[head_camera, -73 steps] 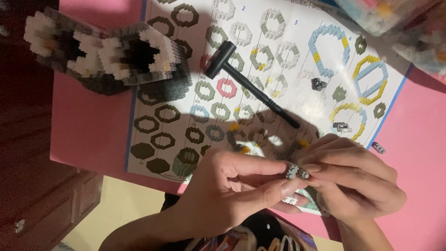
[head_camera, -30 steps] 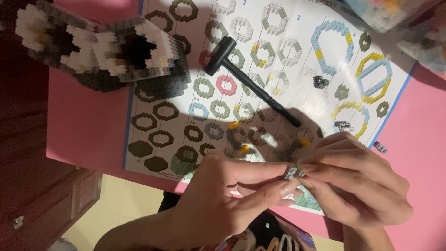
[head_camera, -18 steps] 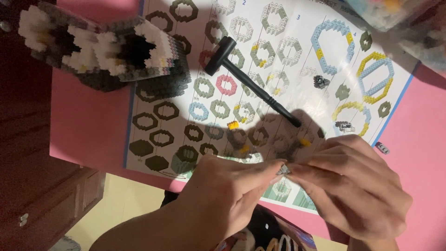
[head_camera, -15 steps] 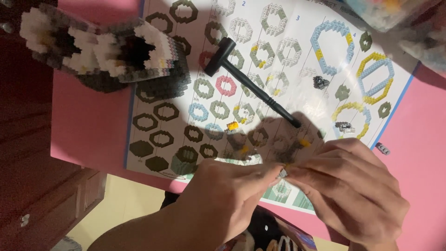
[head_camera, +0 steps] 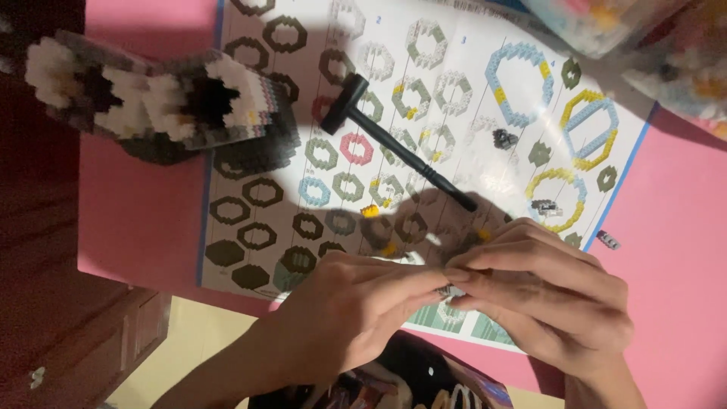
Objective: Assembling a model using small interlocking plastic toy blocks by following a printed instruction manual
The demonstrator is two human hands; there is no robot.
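We work over the pink table (head_camera: 144,220), and spread across it is the instruction sheet (head_camera: 454,91) printed with rings of coloured blocks; we place everything else by that sheet. At its upper left corner, partly overlapping it, sits the brown, white and black block model (head_camera: 159,102). A small black hammer (head_camera: 394,148) lies diagonally on the sheet's middle. Above the sheet's lower edge, our left hand (head_camera: 341,318) and right hand (head_camera: 545,299) meet, fingertips pressed together and pinching a tiny block piece (head_camera: 452,290), almost wholly hidden between them. A few loose blocks (head_camera: 545,206) rest on the sheet's right part, and one grey block (head_camera: 608,240) lies just off its right edge.

We judge that joining so small a piece goes best with firm, square pressure, studs lined up first, and the hands kept low over the sheet so a slipped piece stays findable.
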